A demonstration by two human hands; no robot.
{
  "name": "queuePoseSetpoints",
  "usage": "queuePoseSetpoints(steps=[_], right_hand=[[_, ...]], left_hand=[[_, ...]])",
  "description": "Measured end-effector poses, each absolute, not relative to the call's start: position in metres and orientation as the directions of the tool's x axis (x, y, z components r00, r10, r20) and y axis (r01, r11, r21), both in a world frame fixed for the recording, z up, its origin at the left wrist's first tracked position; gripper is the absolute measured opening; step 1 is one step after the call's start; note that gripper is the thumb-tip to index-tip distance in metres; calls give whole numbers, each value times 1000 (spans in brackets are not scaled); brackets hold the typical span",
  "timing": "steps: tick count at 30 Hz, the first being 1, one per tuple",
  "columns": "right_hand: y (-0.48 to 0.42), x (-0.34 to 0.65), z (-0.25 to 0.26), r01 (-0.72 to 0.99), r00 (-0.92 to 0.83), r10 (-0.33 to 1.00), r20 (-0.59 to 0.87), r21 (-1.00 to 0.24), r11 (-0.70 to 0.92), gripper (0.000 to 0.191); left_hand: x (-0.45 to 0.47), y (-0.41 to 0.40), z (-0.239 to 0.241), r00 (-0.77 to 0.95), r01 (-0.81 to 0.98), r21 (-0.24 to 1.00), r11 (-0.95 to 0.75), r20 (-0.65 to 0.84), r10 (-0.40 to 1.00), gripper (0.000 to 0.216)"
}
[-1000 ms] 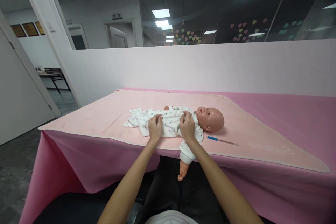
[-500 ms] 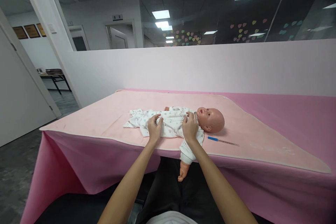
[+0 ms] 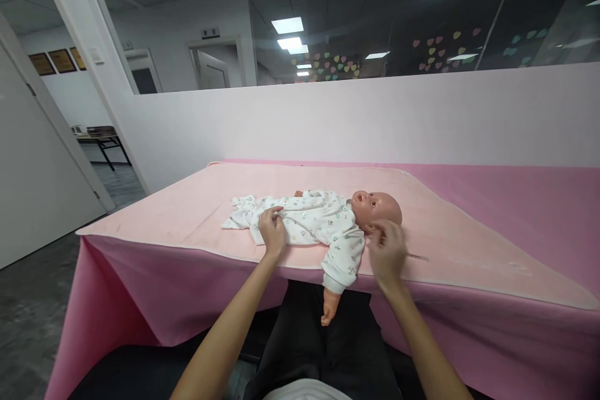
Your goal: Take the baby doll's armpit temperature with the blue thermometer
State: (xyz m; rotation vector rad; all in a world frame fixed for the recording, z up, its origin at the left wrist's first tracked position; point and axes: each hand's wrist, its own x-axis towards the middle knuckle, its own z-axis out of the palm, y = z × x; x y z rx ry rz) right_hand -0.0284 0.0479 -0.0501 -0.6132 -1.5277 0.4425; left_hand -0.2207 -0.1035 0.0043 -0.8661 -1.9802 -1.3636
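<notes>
A baby doll [image 3: 379, 207] lies on its back, head to the right, in a white patterned outfit [image 3: 312, 215]. The doll's near arm, in a white sleeve [image 3: 342, 262], hangs over the table edge. My left hand [image 3: 272, 229] rests on the lower part of the outfit, its fingers loosely curved and a small gap at the thumb. Beside the doll's head, my right hand [image 3: 388, 251] is smeared by motion, fingers bent; what they hold, if anything, cannot be made out. A thin rod [image 3: 419, 257] sticks out to its right; the rod's blue end is hidden.
A peach mat [image 3: 469, 262] covers much of the table over a pink cloth [image 3: 529, 200]. Behind stands a low white wall [image 3: 328, 122] with glass above. At the left are a door [image 3: 42, 156] and a distant side table [image 3: 105, 137].
My right hand has left the doll's chest and moved right, over the blue-ended rod. The outfit's front now shows uncovered. My left hand has shifted slightly left, its fingers closer together.
</notes>
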Motion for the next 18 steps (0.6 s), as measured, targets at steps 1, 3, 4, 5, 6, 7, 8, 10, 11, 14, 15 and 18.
queuePoseSetpoints(steps=[1, 3, 4, 5, 6, 7, 8, 10, 11, 14, 15, 18], right_hand=[[55, -9, -62, 171, 26, 642, 766, -636, 752, 24], [73, 24, -87, 349, -3, 678, 735, -635, 690, 27], [83, 37, -98, 440, -71, 678, 732, -587, 680, 28], [92, 47, -109, 505, -143, 687, 712, -545, 669, 30], [101, 54, -117, 552, -207, 701, 682, -510, 659, 31], [107, 59, -123, 579, -263, 714, 649, -486, 655, 33], [111, 62, -126, 586, -304, 724, 619, -478, 654, 34], [108, 66, -122, 565, -310, 731, 608, -500, 656, 37], [100, 66, -117, 547, -262, 731, 630, -527, 650, 38], [51, 61, -90, 459, -13, 701, 713, -619, 638, 37], [27, 56, -82, 395, 6, 674, 738, -621, 677, 33], [-50, 29, -72, 79, -60, 459, 886, -454, 887, 30]], left_hand=[[-220, -104, 5, -621, 777, 568, 269, 760, 189, 28], [-218, -104, 6, -626, 774, 575, 264, 758, 183, 26], [-217, -104, 6, -634, 768, 585, 260, 753, 177, 24], [-217, -105, 7, -643, 761, 597, 254, 747, 171, 22], [-216, -105, 8, -651, 755, 607, 248, 741, 167, 19], [-215, -105, 9, -655, 752, 615, 239, 738, 162, 18], [-213, -106, 10, -654, 753, 618, 228, 741, 153, 17], [-205, -108, 13, -644, 762, 617, 194, 754, 128, 17], [-197, -110, 13, -641, 766, 621, 167, 759, 115, 17], [-157, -117, 9, -664, 746, 664, 50, 735, 139, 16], [-141, -120, 5, -676, 730, 683, 27, 715, 176, 16], [-93, -124, -11, -647, 720, 693, 25, 658, 386, 21]])
